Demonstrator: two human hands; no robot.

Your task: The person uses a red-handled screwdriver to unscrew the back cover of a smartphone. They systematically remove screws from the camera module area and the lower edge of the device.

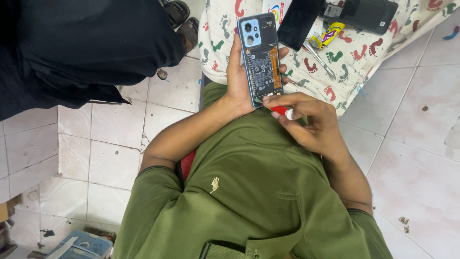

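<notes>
My left hand [238, 81] grips a smartphone [261, 57] upright from behind, over my lap. The phone's back cover is off, so its blue camera block, dark circuit board and an orange flex strip show inside a blue frame. My right hand [309, 122] pinches a small red-and-white-handled tool [281, 111]. The tool's tip sits at the phone's lower right corner, where my fingers hide it. I wear a green shirt [249, 192].
A white cloth with coloured footprint prints [345, 67] lies ahead, carrying a black panel [297, 21], a dark device [371, 14], a yellow tube [327, 34] and tweezers [320, 60]. A person in black [72, 43] with sandals [184, 19] sits at the left. A blue box [81, 244] lies on the tiled floor.
</notes>
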